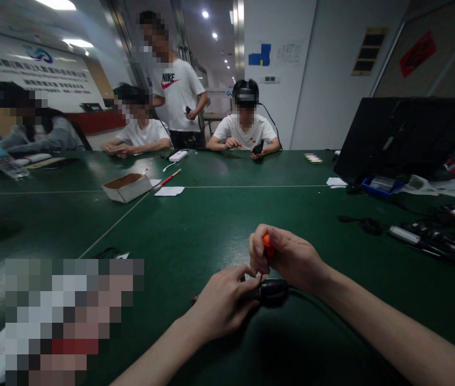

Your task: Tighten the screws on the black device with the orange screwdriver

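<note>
My right hand [284, 254] is closed around the orange handle of a screwdriver [268, 247], held upright. Its thin shaft points down at a black corded device [274, 292] on the green table; the tip is hidden by fingers, so contact cannot be told. My left hand [227, 295] grips the device from the left side, with fingers wrapped over it and covering much of its body. A black cable [312, 303] runs from the device's right end and passes under my right forearm.
A small open cardboard box [126, 188] stands left of centre, near a paper slip [169, 191]. Black cables and tools [424, 238] lie at right, below a monitor [404, 139] and a blue tray [381, 186]. Several people are across the table; one person [247, 126] holds a black object.
</note>
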### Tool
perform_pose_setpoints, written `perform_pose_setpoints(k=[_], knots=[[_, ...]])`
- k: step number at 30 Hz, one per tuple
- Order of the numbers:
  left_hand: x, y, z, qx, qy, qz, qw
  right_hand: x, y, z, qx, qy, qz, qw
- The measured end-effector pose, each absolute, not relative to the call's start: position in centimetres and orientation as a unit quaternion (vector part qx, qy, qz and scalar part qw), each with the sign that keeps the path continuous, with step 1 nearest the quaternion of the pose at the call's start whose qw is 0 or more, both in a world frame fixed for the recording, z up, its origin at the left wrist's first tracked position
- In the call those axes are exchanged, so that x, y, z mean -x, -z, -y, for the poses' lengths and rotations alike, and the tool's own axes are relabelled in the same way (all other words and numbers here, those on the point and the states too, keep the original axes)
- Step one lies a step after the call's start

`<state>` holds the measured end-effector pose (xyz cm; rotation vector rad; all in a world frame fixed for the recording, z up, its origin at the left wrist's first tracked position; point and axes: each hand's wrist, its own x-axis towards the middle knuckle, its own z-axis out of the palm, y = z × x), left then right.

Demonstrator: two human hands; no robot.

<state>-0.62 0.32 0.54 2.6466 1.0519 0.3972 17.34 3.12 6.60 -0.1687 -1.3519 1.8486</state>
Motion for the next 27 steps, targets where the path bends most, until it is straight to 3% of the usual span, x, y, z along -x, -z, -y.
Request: perform_pose_setpoints(k=[27], knots=[[0.56, -0.9, -0.3, -0.908, -0.133, -0.367, 0.148, -17.48, -6.74, -2.79, 0.069, -0.726, 0.54, 0.419]])
